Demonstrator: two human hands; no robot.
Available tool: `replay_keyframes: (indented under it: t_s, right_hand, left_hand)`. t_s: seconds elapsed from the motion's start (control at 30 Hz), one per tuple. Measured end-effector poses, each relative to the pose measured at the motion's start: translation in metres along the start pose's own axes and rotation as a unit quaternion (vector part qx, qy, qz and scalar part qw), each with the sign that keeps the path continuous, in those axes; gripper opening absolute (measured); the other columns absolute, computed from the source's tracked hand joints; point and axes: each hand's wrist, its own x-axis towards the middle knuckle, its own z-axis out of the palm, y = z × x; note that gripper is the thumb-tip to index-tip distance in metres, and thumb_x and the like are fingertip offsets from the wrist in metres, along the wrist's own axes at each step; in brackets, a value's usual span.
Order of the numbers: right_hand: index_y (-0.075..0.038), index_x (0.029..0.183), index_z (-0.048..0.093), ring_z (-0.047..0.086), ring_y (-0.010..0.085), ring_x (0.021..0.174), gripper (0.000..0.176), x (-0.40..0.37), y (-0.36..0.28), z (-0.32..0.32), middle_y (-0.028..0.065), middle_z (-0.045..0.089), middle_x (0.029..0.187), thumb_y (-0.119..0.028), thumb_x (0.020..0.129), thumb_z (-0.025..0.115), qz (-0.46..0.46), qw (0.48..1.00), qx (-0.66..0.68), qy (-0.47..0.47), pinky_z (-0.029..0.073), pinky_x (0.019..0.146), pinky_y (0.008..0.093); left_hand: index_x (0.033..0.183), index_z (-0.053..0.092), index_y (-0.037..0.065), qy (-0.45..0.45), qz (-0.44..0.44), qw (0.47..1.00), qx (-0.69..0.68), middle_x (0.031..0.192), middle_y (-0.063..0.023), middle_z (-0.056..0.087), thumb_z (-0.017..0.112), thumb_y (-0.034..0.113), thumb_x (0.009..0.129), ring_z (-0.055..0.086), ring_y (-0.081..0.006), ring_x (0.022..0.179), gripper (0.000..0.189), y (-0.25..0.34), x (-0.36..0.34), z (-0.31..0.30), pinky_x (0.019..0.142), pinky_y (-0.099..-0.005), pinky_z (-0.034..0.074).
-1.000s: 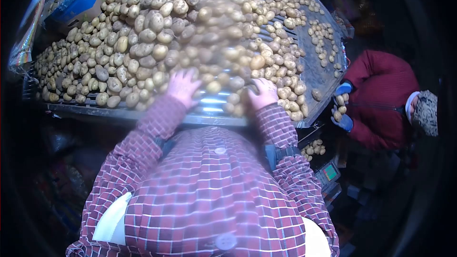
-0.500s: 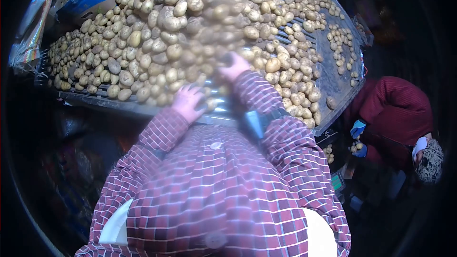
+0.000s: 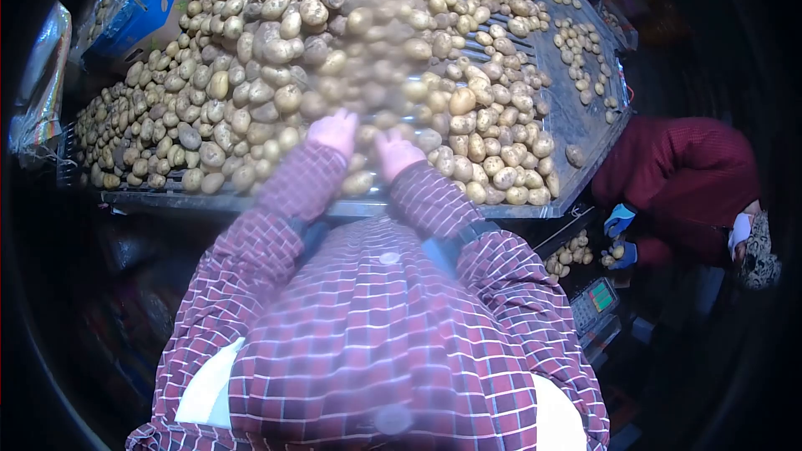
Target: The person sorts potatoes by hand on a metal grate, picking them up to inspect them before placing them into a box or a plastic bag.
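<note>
Potatoes (image 3: 288, 98) are heaped across a slatted metal table (image 3: 334, 207) in front of me. My left hand (image 3: 336, 132) is over the near side of the heap, touching or just above the potatoes. Close to its right, my right hand (image 3: 397, 153) reaches in among potatoes too. Fingers of both hands are smeared by motion, so I cannot make out whether either one grips a potato. A few potatoes (image 3: 357, 183) lie on the bare metal between my wrists. The potatoes just beyond my hands are blurred.
A blue cardboard box (image 3: 138, 12) stands at the back left, beside a plastic bag (image 3: 42, 83). On the right, a person in a dark red jacket (image 3: 677, 184) and blue gloves bends over more potatoes (image 3: 570, 255). A scale with a green display (image 3: 600, 296) is below them.
My right hand has moved left and toward me. My left hand has shifted slightly right and away from me, so the hands are closer together. The whole view has shifted a little.
</note>
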Motion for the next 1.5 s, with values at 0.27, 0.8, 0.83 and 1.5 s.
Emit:
replay_keyframes:
  t_s: [0.27,0.8,0.83,1.5]
  right_hand:
    - [-0.003,0.125,0.052,0.062,0.0222,0.098,0.049,-0.048,0.103,0.037,0.0125,0.062,0.112,-0.024,0.082,0.065,-0.08,0.798,0.594,-0.055,0.052,0.074,0.0325]
    - [-0.002,0.105,0.058,0.055,0.0487,0.102,0.065,-0.211,0.141,0.129,0.0225,0.055,0.118,-0.063,0.086,0.048,-0.135,0.204,0.943,0.227,0.057,0.058,0.0529]
    - [-0.003,0.105,0.059,0.057,0.0448,0.1,0.067,-0.23,0.156,0.139,0.0229,0.055,0.118,-0.065,0.083,0.053,-0.132,0.19,0.938,0.256,0.055,0.06,0.0456]
    - [-0.017,0.138,0.047,0.036,0.0346,0.135,0.064,-0.088,0.079,-0.023,0.0161,0.039,0.147,-0.044,0.082,0.064,-0.057,0.964,-0.138,0.22,0.031,0.112,0.0486]
  left_hand:
    - [0.125,0.053,0.01,-0.098,-0.015,0.993,0.071,0.126,-0.0192,0.052,0.044,0.012,0.095,0.06,-0.0315,0.11,0.032,0.018,0.02,-0.006,0.089,-0.0433,0.051]
    - [0.129,0.053,0.005,-0.097,0.348,0.891,-0.277,0.129,-0.0185,0.054,0.069,0.017,0.08,0.051,-0.0334,0.122,0.053,0.093,-0.058,0.019,0.106,-0.0401,0.039]
    - [0.125,0.057,0.005,-0.059,0.343,0.902,-0.256,0.123,-0.0171,0.058,0.067,0.014,0.08,0.054,-0.0326,0.119,0.048,0.081,-0.052,0.023,0.104,-0.0401,0.041]
    - [0.124,0.057,0.009,0.034,0.208,0.966,-0.151,0.128,-0.017,0.053,0.075,0.025,0.071,0.048,-0.036,0.121,0.058,0.005,-0.055,0.038,0.104,-0.0451,0.037]
